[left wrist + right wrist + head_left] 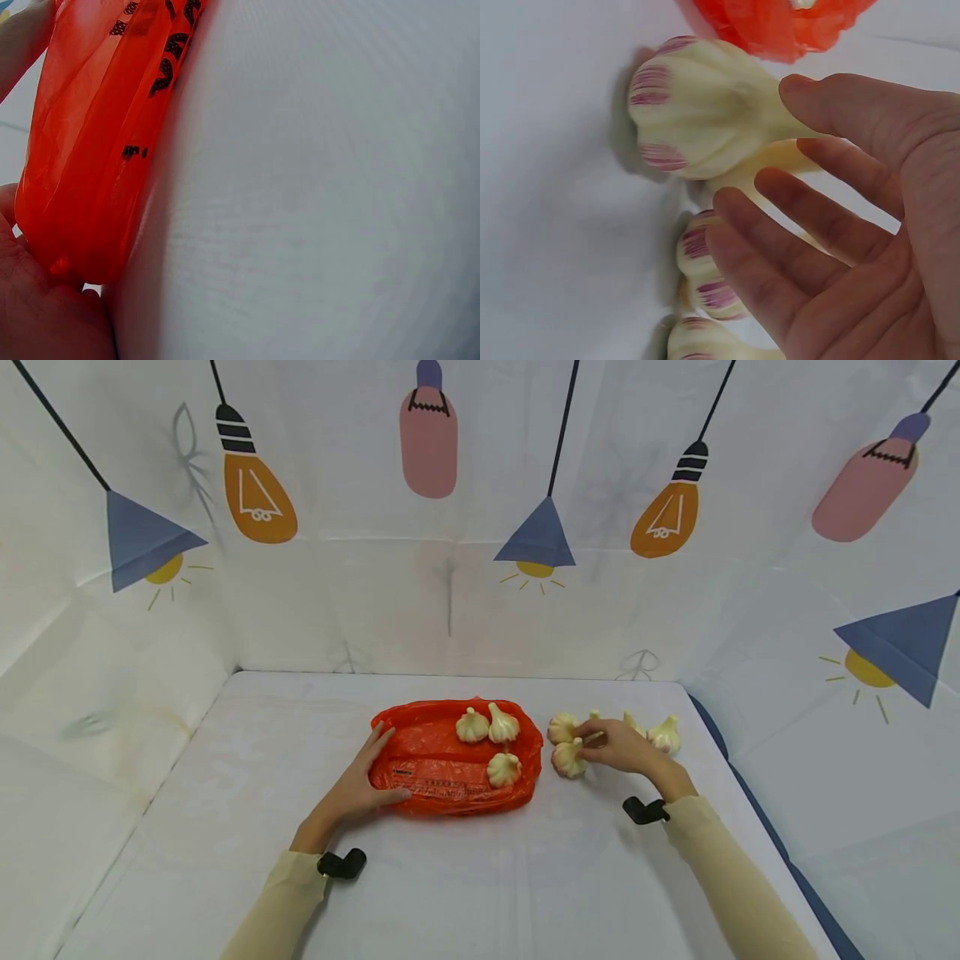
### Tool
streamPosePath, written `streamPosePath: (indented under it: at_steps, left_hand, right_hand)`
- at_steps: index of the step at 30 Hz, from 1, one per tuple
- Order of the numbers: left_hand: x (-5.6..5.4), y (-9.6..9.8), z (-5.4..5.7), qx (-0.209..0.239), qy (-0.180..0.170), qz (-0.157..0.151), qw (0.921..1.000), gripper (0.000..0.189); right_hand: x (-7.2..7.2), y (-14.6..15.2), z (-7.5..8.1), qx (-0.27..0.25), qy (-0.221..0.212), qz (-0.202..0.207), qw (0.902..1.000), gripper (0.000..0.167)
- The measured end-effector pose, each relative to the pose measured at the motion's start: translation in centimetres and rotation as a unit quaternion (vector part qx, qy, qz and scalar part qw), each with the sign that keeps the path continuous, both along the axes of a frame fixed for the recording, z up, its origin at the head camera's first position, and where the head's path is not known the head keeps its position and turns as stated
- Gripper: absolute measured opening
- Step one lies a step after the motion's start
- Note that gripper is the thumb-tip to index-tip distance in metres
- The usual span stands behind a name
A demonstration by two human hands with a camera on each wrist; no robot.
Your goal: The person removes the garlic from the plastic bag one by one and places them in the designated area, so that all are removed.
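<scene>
A red plastic bag (435, 752) with black print, spread into a shallow oval with a raised rim, holds three garlic bulbs, one of them a front bulb (504, 770). My left hand (367, 781) rests against the bag's left end, fingers straight along the side and thumb along the front edge. To the right of the bag, my right hand (618, 747) pinches the stem of a garlic bulb (697, 109) between thumb and index finger. Its other fingers extend over neighbouring garlic bulbs (709, 262). Purple streaks mark these pale bulbs.
More garlic lies around my right hand, including a bulb (664, 735) at the far right and another (562, 727) behind the pinched one. A white-covered table (465, 885) carries everything. Behind it hangs a white sheet (360, 610) printed with lamps.
</scene>
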State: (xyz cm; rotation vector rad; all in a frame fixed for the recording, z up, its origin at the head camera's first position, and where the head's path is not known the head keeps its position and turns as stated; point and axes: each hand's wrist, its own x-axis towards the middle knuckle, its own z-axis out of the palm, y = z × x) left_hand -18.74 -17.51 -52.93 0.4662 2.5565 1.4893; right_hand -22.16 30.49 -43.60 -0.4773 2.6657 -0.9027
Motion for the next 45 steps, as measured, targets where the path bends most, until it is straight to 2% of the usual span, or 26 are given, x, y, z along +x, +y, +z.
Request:
streamPosePath:
  at_steps: [6, 13, 21, 27, 34, 39, 45]
  left_hand:
    - [0.1, 0.0, 0.1, -0.003, -0.003, 0.001, 1.0000, 0.111]
    - [0.1, 0.0, 0.2, -0.005, -0.007, -0.002, 1.0000, 0.111]
    - [0.0, 0.0, 0.2, -0.006, -0.005, -0.002, 1.0000, 0.111]
    - [0.0, -0.1, 0.1, -0.007, 0.002, -0.004, 1.0000, 0.110]
    - [0.1, 0.0, 0.3, 0.000, -0.001, -0.006, 1.0000, 0.110]
    - [0.2, 0.0, 0.4, -0.003, -0.005, -0.004, 1.0000, 0.109]
    - [0.2, 0.0, 0.4, -0.006, -0.008, -0.002, 0.9999, 0.109]
  right_hand:
    - [0.6, 0.0, 0.7, -0.032, 0.017, -0.009, 0.9993, 0.044]
    - [1.0, -0.5, 1.5, -0.051, 0.050, -0.046, 0.9964, 0.053]
    - [0.8, -3.1, 3.0, -0.080, 0.057, -0.068, 0.9929, 0.058]
    - [-0.2, -5.8, 3.6, -0.108, 0.068, -0.041, 0.9910, 0.062]
    - [-1.0, -9.1, 4.1, -0.122, 0.051, -0.013, 0.9911, 0.063]
    - [-1.7, -11.4, 4.0, -0.121, 0.045, 0.003, 0.9917, 0.062]
    - [-2.5, -13.5, 3.4, -0.102, 0.020, 0.042, 0.9937, 0.063]
